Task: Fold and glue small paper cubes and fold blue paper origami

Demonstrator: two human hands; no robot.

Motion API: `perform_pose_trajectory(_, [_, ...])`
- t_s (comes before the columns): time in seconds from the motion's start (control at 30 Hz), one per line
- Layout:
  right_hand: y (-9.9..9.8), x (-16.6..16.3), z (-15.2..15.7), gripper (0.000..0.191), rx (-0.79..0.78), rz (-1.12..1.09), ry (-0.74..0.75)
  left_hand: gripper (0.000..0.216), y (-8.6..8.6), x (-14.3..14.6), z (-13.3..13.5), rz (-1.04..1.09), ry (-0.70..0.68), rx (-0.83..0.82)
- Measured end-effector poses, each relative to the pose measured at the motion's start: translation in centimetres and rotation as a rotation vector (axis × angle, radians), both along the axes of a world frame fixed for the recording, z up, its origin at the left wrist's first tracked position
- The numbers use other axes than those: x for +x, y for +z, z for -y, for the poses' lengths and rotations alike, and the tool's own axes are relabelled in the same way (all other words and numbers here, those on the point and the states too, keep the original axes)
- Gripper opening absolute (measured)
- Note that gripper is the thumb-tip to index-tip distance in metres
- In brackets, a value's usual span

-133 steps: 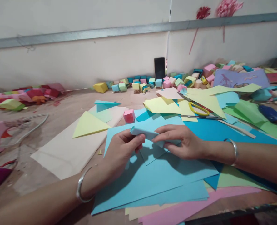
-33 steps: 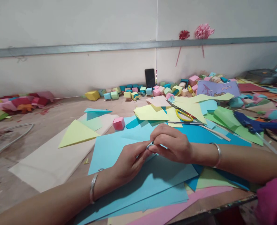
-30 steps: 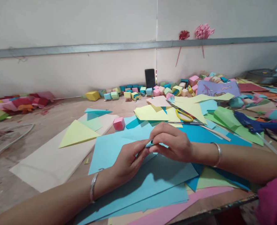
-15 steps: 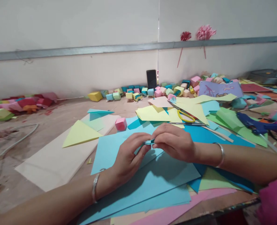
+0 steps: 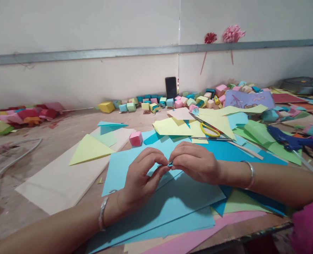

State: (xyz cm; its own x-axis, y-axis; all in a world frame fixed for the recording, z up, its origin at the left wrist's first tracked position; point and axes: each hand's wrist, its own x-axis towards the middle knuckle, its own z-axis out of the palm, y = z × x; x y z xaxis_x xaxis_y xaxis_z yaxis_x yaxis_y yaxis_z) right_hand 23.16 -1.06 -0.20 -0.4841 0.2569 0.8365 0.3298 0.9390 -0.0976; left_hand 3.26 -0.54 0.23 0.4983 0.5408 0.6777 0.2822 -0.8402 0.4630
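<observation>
My left hand [image 5: 142, 176] and my right hand [image 5: 196, 163] meet fingertip to fingertip over a stack of light blue paper sheets [image 5: 161, 204]. Both pinch a small folded light blue paper piece [image 5: 170, 163]; only a sliver of it shows between the fingers. A silver bangle sits on each wrist. A small pink paper cube [image 5: 136, 138] stands just beyond my left hand.
Yellow-handled scissors [image 5: 208, 130] lie on yellow sheets behind my right hand. A blue glue gun [image 5: 291, 141] lies at the right. A yellow paper triangle [image 5: 89, 150] rests on a beige sheet at the left. Several coloured paper cubes [image 5: 156, 102] and a dark phone [image 5: 170, 87] line the wall.
The folded blue piece, wide between my hands 4.4 s ago, is now squeezed small between both sets of fingertips. My left fingers have curled higher over it in the last second.
</observation>
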Motion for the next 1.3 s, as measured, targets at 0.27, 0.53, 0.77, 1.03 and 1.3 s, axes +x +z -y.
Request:
perform_pose_trajectory(0.27, [0.1, 0.2, 0.1, 0.016, 0.014, 0.040, -0.036, 0.011, 0.1, -0.4, 0.1, -0.039, 0.038, 0.154])
perform_pose_trajectory(0.53, [-0.2, 0.3, 0.2, 0.017, 0.088, 0.130, -0.064, 0.009, 0.3, -0.4, 0.3, -0.099, 0.043, 0.184])
perform_pose_trajectory(0.77, [0.2, -0.1, 0.6, 0.011, -0.120, -0.102, -0.035, 0.011, 1.7, -0.2, 0.7, -0.061, 0.020, -0.006])
perform_pose_trajectory(1.03, [0.4, 0.0, 0.3, 0.013, -0.357, -0.086, 0.010, 0.012, 1.3, -0.2, 0.6, -0.013, 0.035, -0.065])
perform_pose_trajectory(1.3, [0.7, 0.0, 0.3, 0.018, -0.474, -0.072, 0.026, 0.013, 1.5, -0.2, 0.3, -0.037, 0.019, -0.158])
